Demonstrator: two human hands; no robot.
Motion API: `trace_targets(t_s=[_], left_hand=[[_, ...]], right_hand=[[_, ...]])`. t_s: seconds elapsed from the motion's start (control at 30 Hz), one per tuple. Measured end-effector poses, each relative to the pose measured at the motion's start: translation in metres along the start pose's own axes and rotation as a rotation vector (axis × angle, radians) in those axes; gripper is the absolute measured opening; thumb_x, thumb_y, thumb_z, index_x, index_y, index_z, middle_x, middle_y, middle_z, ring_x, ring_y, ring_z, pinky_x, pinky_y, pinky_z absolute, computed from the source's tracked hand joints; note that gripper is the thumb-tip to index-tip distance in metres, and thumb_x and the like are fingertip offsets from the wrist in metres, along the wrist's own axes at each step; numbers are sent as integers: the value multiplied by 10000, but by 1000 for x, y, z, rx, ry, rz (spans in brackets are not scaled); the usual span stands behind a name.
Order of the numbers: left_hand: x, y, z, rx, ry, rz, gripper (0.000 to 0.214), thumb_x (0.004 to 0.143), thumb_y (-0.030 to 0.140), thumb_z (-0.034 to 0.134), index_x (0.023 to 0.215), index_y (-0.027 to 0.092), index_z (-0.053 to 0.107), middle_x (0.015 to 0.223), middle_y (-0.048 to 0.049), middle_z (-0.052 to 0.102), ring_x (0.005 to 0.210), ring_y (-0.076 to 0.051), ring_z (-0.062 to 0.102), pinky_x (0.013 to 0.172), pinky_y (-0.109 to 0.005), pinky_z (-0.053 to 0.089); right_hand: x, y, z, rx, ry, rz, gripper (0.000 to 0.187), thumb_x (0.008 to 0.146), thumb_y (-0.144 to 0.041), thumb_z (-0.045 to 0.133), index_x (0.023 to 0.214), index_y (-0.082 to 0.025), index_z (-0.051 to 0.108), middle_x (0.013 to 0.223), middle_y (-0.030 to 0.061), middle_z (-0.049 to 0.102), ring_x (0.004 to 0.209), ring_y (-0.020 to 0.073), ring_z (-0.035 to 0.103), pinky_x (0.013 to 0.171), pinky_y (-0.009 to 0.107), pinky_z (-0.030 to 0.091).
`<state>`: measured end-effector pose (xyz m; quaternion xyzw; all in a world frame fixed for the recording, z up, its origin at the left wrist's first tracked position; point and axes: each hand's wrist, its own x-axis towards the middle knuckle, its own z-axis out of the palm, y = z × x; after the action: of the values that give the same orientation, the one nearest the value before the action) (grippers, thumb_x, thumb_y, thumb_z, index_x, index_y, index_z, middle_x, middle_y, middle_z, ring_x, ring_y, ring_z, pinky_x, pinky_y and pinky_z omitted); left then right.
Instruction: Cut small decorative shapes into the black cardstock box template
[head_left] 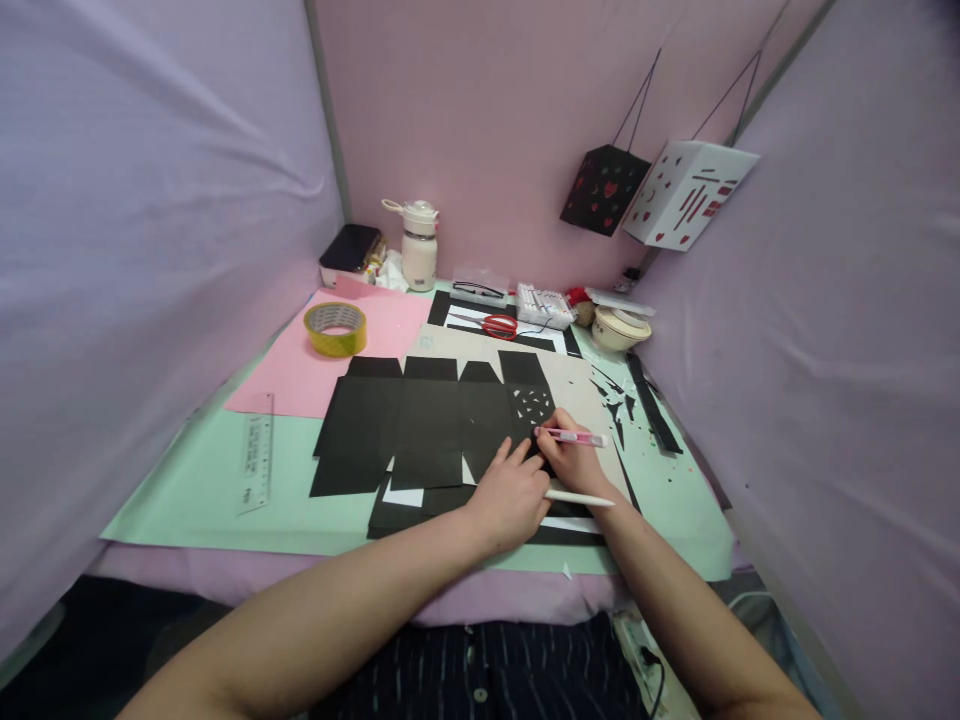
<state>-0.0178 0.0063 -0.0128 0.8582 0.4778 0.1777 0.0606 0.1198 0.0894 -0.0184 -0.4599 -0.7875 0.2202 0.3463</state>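
A flat black paper box template (427, 420) with fold flaps lies in front of me. Its right panel has a cluster of small cut-out shapes (533, 404). My right hand (574, 462) pinches a slim pink craft knife (574, 437) just below these cut-outs; the knife's tip is hidden by the fingers. My left hand (510, 500) rests on the lower right of the template, its fingers stretched toward the right hand. From its thumb side sticks out a white pencil-like stick (579, 497), crossing in front of my right wrist; the grip on it is partly hidden.
A yellow tape roll (335, 330) sits on pink paper (281, 375), and a clear ruler (257, 453) lies left. Behind are red scissors (499, 326), a white bottle (419, 250) and a bowl (621, 329). Black scraps (619, 410) lie right. Two paper lanterns (604, 190) hang above.
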Motion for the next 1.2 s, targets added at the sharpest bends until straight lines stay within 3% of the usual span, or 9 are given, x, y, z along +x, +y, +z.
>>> trace_targets(t_s=[0.3, 1.2], left_hand=[[0, 0, 2, 3, 3, 2, 201, 886, 284, 499, 921, 153, 648, 1153, -85, 603, 1264, -310, 416, 1092, -517, 251], [0, 0, 1, -1, 3, 4, 207, 889, 285, 494, 917, 149, 647, 1161, -93, 596, 1269, -317, 409, 1094, -521, 245]], right_hand=[[1, 0, -2, 85, 37, 31, 182, 847, -340, 495, 720, -212, 464, 646, -16, 528, 571, 140, 476, 538, 259, 365], [2, -2, -1, 60, 7, 26, 191, 852, -354, 501, 724, -215, 470, 646, -13, 550, 573, 141, 488, 539, 253, 373]])
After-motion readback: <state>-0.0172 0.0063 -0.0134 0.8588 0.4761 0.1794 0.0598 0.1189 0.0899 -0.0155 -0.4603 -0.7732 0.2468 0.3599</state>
